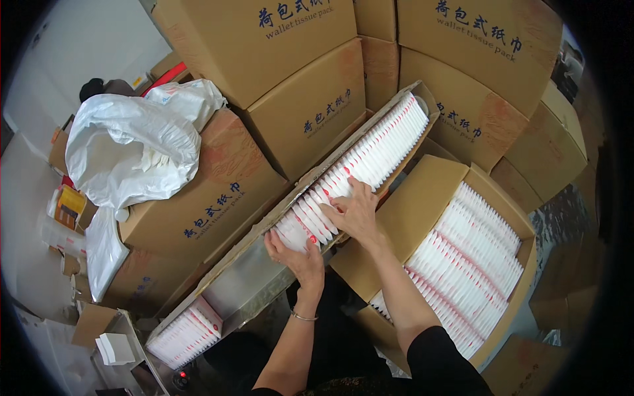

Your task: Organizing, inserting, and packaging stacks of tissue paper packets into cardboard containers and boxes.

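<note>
A long row of white tissue packs (389,150) with red marks stands on edge, packed face to face in a narrow, long trough (247,280) that runs diagonally before me. My left hand (300,264) grips the near end of this row, its fingers and thumb around the end packs. Farther up the row, my right hand (356,212) has its fingers bent down onto the tops of the packs, thumb toward my left hand. Between the two hands, several packs lean at a slant. The fingertips of my right hand are partly hidden among the packs.
A shorter group of tissue packs (188,333) sits at the trough's near left end. To the right, an open carton (485,360) holds rows of packs. Stacked closed cartons (300,105) stand behind the trough. A white plastic bag (99,142) lies on a carton at left.
</note>
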`<action>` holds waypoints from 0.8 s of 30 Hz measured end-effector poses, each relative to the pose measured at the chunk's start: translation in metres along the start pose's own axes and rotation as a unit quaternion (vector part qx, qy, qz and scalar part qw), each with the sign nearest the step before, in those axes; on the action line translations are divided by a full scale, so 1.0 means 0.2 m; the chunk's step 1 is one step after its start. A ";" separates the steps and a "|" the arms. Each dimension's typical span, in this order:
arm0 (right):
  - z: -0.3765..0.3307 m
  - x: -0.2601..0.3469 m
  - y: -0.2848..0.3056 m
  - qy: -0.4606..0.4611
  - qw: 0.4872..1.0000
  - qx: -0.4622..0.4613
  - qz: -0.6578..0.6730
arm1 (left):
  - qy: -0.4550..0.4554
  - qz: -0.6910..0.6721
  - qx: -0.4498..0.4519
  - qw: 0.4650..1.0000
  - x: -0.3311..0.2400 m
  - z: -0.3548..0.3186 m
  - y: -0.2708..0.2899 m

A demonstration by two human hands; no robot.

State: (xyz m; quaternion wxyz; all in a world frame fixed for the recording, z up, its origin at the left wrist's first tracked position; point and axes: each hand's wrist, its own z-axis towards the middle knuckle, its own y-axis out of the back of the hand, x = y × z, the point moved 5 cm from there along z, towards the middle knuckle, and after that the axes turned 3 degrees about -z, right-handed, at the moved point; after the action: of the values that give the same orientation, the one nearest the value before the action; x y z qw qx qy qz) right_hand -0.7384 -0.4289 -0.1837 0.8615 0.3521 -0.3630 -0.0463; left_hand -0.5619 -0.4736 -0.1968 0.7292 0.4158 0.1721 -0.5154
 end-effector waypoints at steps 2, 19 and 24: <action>0.03 -0.03 -0.01 -0.008 1.000 0.008 -0.002 | -0.014 0.007 0.019 1.000 -0.03 0.00 0.01; 0.38 -0.44 0.07 -0.100 0.989 -0.030 -0.101 | -0.004 -0.013 0.033 0.999 -0.04 -0.03 0.05; 0.48 -0.58 0.07 -0.108 0.992 0.010 -0.069 | 0.111 -0.140 0.022 0.984 0.03 -0.03 0.07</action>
State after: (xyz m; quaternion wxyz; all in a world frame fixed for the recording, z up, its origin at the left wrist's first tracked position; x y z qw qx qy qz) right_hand -0.8893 -0.4346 -0.1953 0.8085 0.3782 -0.4287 -0.1399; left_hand -0.5460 -0.4703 -0.1992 0.6171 0.4577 0.2973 -0.5668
